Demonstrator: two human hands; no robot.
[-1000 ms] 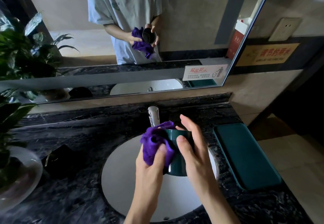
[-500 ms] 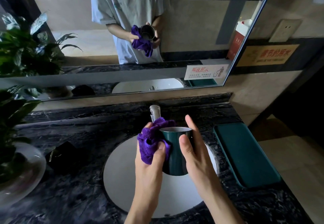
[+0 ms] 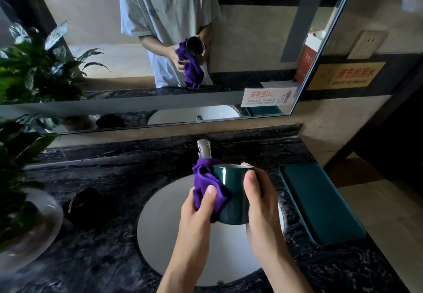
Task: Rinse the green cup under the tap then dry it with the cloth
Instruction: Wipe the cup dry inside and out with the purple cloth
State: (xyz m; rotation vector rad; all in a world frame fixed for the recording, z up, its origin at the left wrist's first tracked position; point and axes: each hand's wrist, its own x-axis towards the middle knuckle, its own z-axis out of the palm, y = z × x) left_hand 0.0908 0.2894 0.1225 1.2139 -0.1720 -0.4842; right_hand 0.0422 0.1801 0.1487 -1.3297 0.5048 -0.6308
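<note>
The dark green cup (image 3: 232, 192) is held upright above the white sink basin (image 3: 164, 219), a little in front of the chrome tap (image 3: 204, 148). My right hand (image 3: 258, 203) grips its right side, thumb on the near wall. My left hand (image 3: 199, 210) presses the purple cloth (image 3: 206, 185) against the cup's left side. The cloth bunches up past the rim toward the tap. No water runs from the tap. The mirror shows the cup's metal inside.
A dark marble counter (image 3: 109, 173) surrounds the basin. A green tray (image 3: 320, 203) lies at the right, a black object (image 3: 84, 203) at the left, and a potted plant (image 3: 20, 178) in a glass bowl at the far left. The mirror (image 3: 251, 40) stands behind the tap.
The cup has tipped from leaning away to upright and risen slightly. The cloth has slid from over the rim down onto the cup's left side.
</note>
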